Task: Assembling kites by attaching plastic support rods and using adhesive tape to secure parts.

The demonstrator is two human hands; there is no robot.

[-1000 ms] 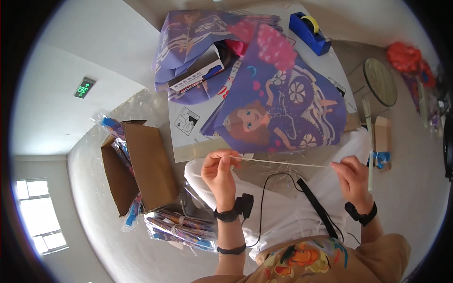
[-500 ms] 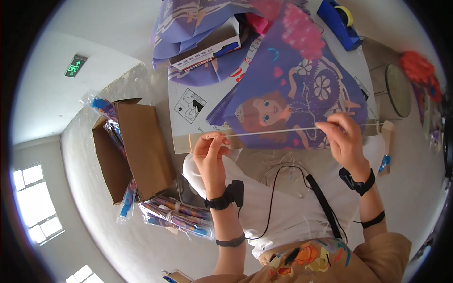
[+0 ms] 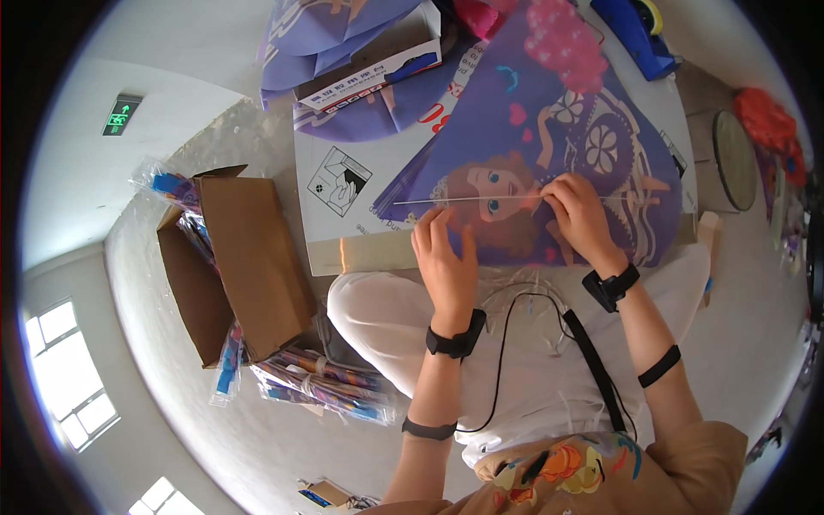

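Observation:
A thin white rod (image 3: pixel 481 199) lies crosswise over a purple triangular printed sheet (image 3: pixel 481 129) with a cartoon figure on it. My right hand (image 3: pixel 585 221) pinches the rod between thumb and fingertips, right of its middle. Just below the rod's left part is my left hand (image 3: pixel 445 262), its thumb apart from the fingers; whether the fingertips touch the rod or the sheet I cannot tell. More purple sheets show at the left edge of the printed one, layered beneath it.
The sheets rest on a white printed carton (image 3: pixel 322 236) before my knees. Around it are an opened box (image 3: pixel 378 86), a blue tape dispenser (image 3: pixel 639 43), a brown carton (image 3: pixel 266 257) with wrapped packs, bundled packs (image 3: pixel 326 386) and a round stool (image 3: pixel 732 161).
Both hands have moved away from me, bringing the rod from the sheet's near edge to farther over it. My left hand has let go of the rod's left part, its fingers opening.

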